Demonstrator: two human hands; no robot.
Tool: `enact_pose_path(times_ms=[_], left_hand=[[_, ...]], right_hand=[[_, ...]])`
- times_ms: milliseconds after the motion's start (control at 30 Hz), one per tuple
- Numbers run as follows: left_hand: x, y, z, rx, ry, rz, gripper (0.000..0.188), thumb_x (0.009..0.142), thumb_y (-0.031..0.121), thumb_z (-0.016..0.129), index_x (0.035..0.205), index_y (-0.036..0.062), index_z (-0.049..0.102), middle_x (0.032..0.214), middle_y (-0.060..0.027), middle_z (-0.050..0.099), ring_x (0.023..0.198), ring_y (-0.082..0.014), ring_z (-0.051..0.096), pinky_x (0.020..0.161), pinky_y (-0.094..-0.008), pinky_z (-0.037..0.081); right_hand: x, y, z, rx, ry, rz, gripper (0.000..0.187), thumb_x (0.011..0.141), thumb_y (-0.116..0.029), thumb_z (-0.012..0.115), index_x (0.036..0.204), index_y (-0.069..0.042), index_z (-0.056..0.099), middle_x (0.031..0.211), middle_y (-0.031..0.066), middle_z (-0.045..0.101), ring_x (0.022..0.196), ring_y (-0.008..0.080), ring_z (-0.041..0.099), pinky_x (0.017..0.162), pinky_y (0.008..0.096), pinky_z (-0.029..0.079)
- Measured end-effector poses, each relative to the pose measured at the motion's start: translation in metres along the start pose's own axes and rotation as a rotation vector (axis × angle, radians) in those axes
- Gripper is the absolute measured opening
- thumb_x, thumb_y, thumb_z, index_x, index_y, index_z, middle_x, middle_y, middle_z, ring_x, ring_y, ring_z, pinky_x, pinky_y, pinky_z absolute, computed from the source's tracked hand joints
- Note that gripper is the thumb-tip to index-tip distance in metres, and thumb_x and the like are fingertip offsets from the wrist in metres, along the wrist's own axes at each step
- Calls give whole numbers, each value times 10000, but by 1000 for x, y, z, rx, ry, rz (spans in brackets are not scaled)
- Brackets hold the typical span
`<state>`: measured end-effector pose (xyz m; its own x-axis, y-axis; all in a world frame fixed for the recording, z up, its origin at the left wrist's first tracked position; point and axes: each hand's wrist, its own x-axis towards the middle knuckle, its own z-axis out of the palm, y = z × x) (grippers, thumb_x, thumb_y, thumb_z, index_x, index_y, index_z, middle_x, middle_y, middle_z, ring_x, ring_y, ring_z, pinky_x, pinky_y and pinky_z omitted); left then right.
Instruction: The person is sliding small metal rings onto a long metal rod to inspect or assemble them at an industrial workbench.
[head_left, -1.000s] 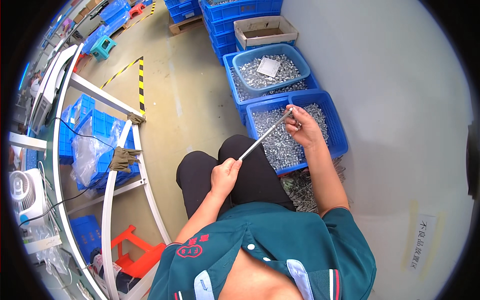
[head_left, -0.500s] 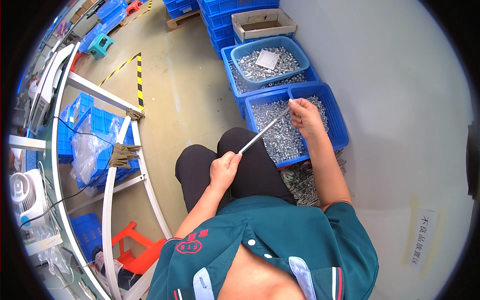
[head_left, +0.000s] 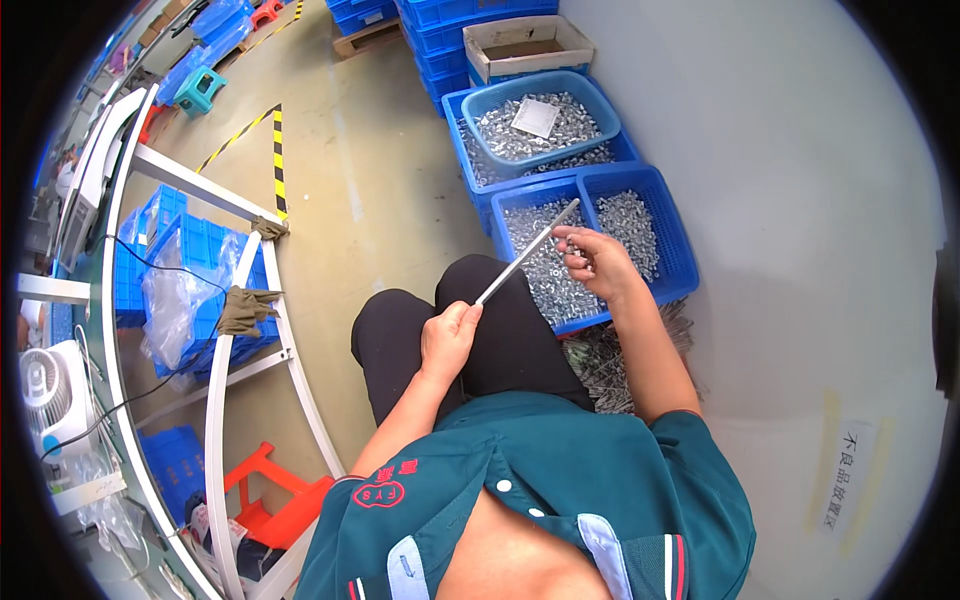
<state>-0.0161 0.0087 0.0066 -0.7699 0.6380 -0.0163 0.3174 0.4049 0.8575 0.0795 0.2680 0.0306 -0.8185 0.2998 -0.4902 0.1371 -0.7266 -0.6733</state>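
A thin, straight silvery metal rod (head_left: pixel 525 258) slants up and away over my lap. My left hand (head_left: pixel 449 338) is closed round its near end, thumb on top. The rod's far end is free, above a blue basket (head_left: pixel 668 190) of small shiny metal parts (head_left: pixel 545 278) that look like nuts. My right hand (head_left: pixel 598 262) is just right of the rod, its fingers curled and the thumb stretched toward the rod. Small bright bits seem to lie in the curled fingers, but I cannot make them out against the parts behind.
A divider splits the basket, with similar parts (head_left: pixel 628 232) on its right side. Beyond it a light-blue tub (head_left: pixel 590 100) of metal parts holds a white card (head_left: pixel 535 117). Many thin rods (head_left: pixel 610 365) lie below the basket. A white-framed bench (head_left: pixel 215 400) stands left, a wall right.
My right hand has come off the rod's far end and moved slightly down and toward me, its fingers loosening. My left hand and the rod have barely moved.
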Motion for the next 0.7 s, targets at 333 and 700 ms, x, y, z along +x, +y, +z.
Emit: enact_pose_path(times_ms=[333, 700], left_hand=[[-2, -5, 3, -8, 7, 40, 318, 888, 245, 579, 675, 19, 508, 507, -88, 385, 460, -136, 356, 447, -317, 331], [-3, -3, 1, 9, 6, 74, 313, 885, 228, 579, 665, 19, 502, 516, -127, 400, 438, -180, 369, 444, -338, 344]], right_hand=[[13, -19, -21, 429, -242, -33, 173, 949, -195, 485, 945, -46, 574, 723, 19, 517, 480, 32, 363, 359, 149, 273], [13, -36, -7, 256, -195, 1, 216, 936, -218, 506, 908, -17, 582, 660, 6, 487, 459, 35, 352, 345, 147, 258]])
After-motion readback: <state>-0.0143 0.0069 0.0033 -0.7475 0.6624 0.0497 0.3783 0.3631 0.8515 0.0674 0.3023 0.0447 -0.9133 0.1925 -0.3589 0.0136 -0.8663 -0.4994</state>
